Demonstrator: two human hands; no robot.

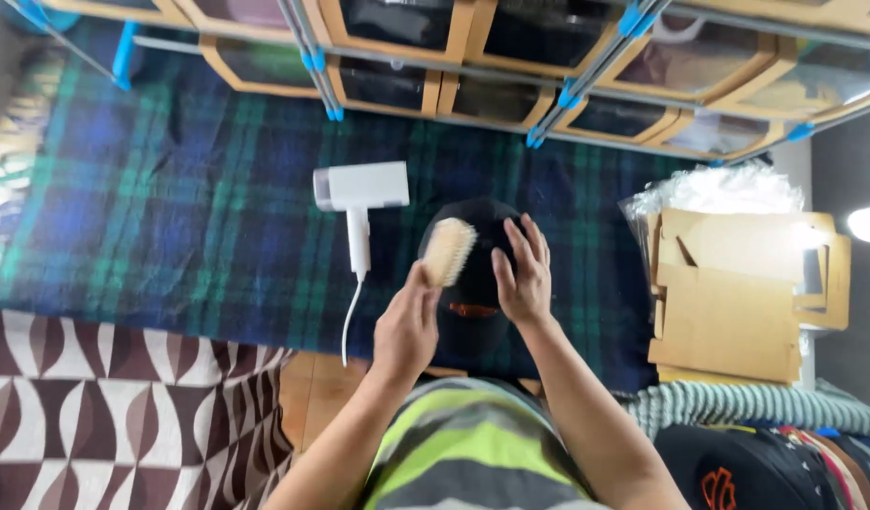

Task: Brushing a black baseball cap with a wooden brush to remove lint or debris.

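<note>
A black cap [471,312] with a small orange emblem lies on a blue and green plaid blanket [170,208]. My left hand [409,326] grips a pale wooden brush [448,251], its bristle head raised just left of the cap's crown. My right hand [523,274] rests flat on the right side of the cap, fingers spread. A white handheld steamer [359,194] with a white cord lies on the blanket to the left of the cap, apart from both hands.
Folded cardboard boxes [737,293] and a clear plastic bag [718,189] sit at the right. Wooden-framed clear boxes [511,47] line the far side. Several caps [766,467] are stacked at the lower right. A brown patterned mat [104,416] lies at the lower left.
</note>
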